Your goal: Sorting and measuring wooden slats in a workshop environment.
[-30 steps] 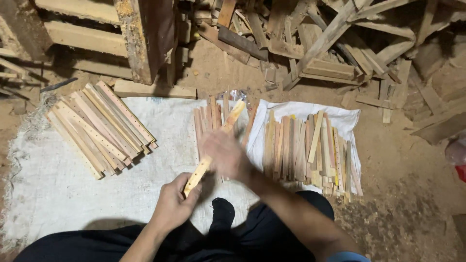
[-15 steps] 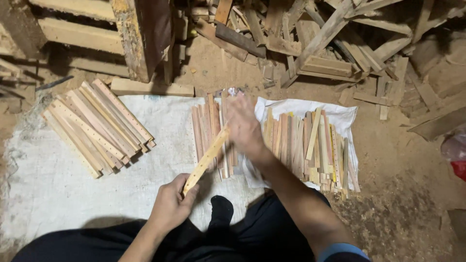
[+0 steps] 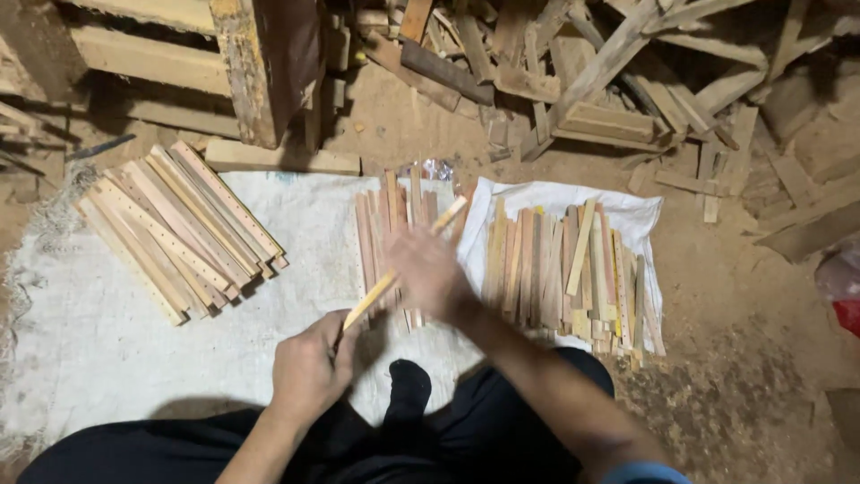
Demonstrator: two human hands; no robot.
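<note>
White sack cloth [image 3: 90,358] covers the dirt floor [image 3: 735,358]. Bundle of pale slats [image 3: 179,229] lies on the cloth's left part. Wooden post [image 3: 260,63] stands beyond the cloth. Scrap wood heap [image 3: 609,72] lies right of the post.

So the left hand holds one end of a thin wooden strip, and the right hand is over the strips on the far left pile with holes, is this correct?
Not quite. The left hand does hold one end of the thin wooden strip, but in the head view the right hand is over the middle pile of reddish strips, not the far left pile with holes.
</note>
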